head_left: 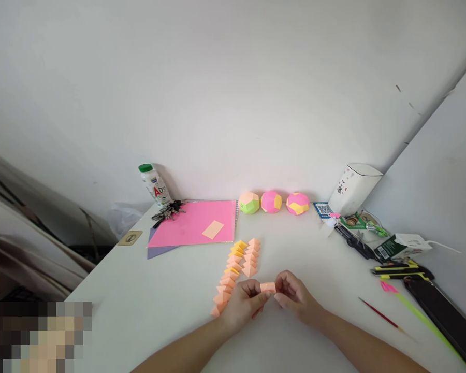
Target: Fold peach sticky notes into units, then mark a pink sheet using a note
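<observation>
Between my two hands, a small peach piece of folded paper (267,287) is held just above the table. My left hand (244,304) pinches its left end with the thumb across the front. Closed on the right end are the thumb and fingers of my right hand (297,298). Beside my left hand runs a slanting row of folded paper pieces (228,282), peach and some orange-yellow. A shorter row of peach pieces (251,256) lies just beyond the hands. The near ends of the long row are partly covered by my left hand.
Three paper balls (271,202) stand along the wall. Pink sheets (194,223) bear a peach slip (213,229) and keys (170,210), near a bottle (155,186). At right lie a box cutter (404,270), a thin red brush (380,313), a black case (445,316) and a white container (353,189).
</observation>
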The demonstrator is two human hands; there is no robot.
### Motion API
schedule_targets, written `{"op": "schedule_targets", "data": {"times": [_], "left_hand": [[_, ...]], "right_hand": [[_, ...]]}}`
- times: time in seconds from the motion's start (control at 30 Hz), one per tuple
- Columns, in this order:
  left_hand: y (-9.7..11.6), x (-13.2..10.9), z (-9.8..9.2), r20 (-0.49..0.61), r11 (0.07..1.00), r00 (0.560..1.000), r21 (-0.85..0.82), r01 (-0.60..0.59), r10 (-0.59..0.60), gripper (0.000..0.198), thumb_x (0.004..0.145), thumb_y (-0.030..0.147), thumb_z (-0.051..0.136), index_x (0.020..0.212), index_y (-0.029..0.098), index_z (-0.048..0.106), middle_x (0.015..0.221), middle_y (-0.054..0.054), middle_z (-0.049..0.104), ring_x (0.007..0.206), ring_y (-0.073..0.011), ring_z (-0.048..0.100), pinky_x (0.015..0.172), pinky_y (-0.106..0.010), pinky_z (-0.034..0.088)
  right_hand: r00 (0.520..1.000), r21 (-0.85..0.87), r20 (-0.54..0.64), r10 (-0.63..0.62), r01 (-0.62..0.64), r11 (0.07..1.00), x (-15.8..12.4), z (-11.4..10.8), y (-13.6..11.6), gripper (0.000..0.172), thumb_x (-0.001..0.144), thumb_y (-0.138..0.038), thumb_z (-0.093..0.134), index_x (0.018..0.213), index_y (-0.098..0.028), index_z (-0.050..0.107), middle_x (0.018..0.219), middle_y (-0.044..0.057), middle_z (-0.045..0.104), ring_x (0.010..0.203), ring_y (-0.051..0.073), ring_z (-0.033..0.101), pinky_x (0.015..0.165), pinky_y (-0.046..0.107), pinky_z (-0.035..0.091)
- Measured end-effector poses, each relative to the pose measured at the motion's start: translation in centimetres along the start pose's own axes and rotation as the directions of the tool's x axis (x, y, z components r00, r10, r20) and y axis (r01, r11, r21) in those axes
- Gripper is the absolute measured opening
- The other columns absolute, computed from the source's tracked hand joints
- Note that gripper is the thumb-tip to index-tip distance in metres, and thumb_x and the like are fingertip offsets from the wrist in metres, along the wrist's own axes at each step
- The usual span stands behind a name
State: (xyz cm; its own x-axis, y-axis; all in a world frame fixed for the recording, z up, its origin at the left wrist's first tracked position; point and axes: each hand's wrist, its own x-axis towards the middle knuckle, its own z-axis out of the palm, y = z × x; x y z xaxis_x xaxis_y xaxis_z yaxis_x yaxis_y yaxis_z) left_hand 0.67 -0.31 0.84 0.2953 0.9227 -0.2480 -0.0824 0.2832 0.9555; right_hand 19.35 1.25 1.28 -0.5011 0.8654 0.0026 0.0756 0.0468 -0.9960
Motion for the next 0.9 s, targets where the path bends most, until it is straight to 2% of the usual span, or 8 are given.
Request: {"op": "schedule_targets", "data": {"times": [0.13, 0.27, 0.4, 0.53, 0.7, 0.9], "left_hand": [[-0.3, 0.0, -0.1, 0.023, 0.998, 1.0, 0.055, 0.01, -0.012, 0.053, 0.063, 0.061, 0.071, 0.057, 0.02, 0.038, 0.04, 0.009, 0.041, 0.034, -0.0046, 0.031, 0.037, -0.02, 0.02], [-0.3, -0.1, -0.2, 0.07, 1.0, 0.997, 0.019, -0.025, 0.023, 0.047, 0.075, 0.062, 0.06, 0.068, 0.018, 0.047, 0.056, 0.004, 0.056, 0.039, -0.0054, 0.04, 0.038, -0.02, 0.026], [0.0, -0.3, 0.0, 0.071, 0.999, 0.997, -0.015, -0.033, 0.034, 0.043, 0.082, 0.061, 0.052, 0.08, 0.017, 0.051, 0.064, 0.002, 0.061, 0.04, -0.0067, 0.044, 0.04, -0.02, 0.031], [0.4, -0.3, 0.1, 0.042, 1.0, 0.999, -0.01, -0.013, 0.014, 0.045, 0.08, 0.061, 0.055, 0.071, 0.018, 0.05, 0.058, 0.003, 0.059, 0.039, -0.0066, 0.043, 0.04, -0.021, 0.032], [0.7, -0.2, 0.1, 0.02, 0.999, 1.0, -0.052, -0.001, 0.002, 0.046, 0.075, 0.062, 0.059, 0.068, 0.018, 0.047, 0.054, 0.003, 0.058, 0.036, -0.0065, 0.043, 0.039, -0.02, 0.03], [0.5, -0.1, -0.1, 0.016, 1.0, 1.0, -0.017, -0.009, 0.01, 0.044, 0.078, 0.061, 0.056, 0.077, 0.017, 0.054, 0.048, 0.006, 0.05, 0.036, -0.0071, 0.042, 0.039, -0.02, 0.029]], "right_hand": [[0.999, 0.015, 0.046, -0.022, 0.022, 1.0, 0.0, 0.2, 0.9, 0.027, 0.084, -0.043, 0.06, 0.083, -0.019, 0.049, 0.066, -0.004, 0.051, 0.057, 0.01, 0.049, 0.055, 0.023, 0.042], [0.998, 0.018, -0.022, -0.056, 0.056, 0.998, 0.1, 0.4, 1.2, 0.026, 0.085, -0.042, 0.06, 0.08, -0.019, 0.049, 0.07, -0.002, 0.056, 0.058, 0.011, 0.055, 0.055, 0.025, 0.047], [0.98, -0.115, -0.088, -0.18, 0.169, 0.979, -0.1, 0.8, 1.1, 0.027, 0.086, -0.041, 0.057, 0.073, -0.02, 0.049, 0.073, 0.001, 0.06, 0.052, 0.01, 0.054, 0.049, 0.024, 0.044], [0.94, -0.275, -0.118, -0.319, 0.277, 0.921, -0.1, 1.0, 1.0, 0.026, 0.089, -0.038, 0.053, 0.069, -0.021, 0.049, 0.068, 0.001, 0.06, 0.053, 0.011, 0.051, 0.048, 0.024, 0.041], [0.895, -0.417, -0.032, -0.444, 0.392, 0.82, -0.1, 0.8, 0.8, 0.025, 0.091, -0.033, 0.047, 0.069, -0.023, 0.053, 0.066, 0.003, 0.058, 0.057, 0.015, 0.052, 0.05, 0.026, 0.043], [0.875, -0.423, 0.06, -0.48, 0.458, 0.782, 0.0, 0.7, 0.9, 0.018, 0.092, -0.023, 0.048, 0.084, -0.022, 0.064, 0.076, 0.006, 0.063, 0.064, 0.015, 0.059, 0.056, 0.027, 0.049]]}}
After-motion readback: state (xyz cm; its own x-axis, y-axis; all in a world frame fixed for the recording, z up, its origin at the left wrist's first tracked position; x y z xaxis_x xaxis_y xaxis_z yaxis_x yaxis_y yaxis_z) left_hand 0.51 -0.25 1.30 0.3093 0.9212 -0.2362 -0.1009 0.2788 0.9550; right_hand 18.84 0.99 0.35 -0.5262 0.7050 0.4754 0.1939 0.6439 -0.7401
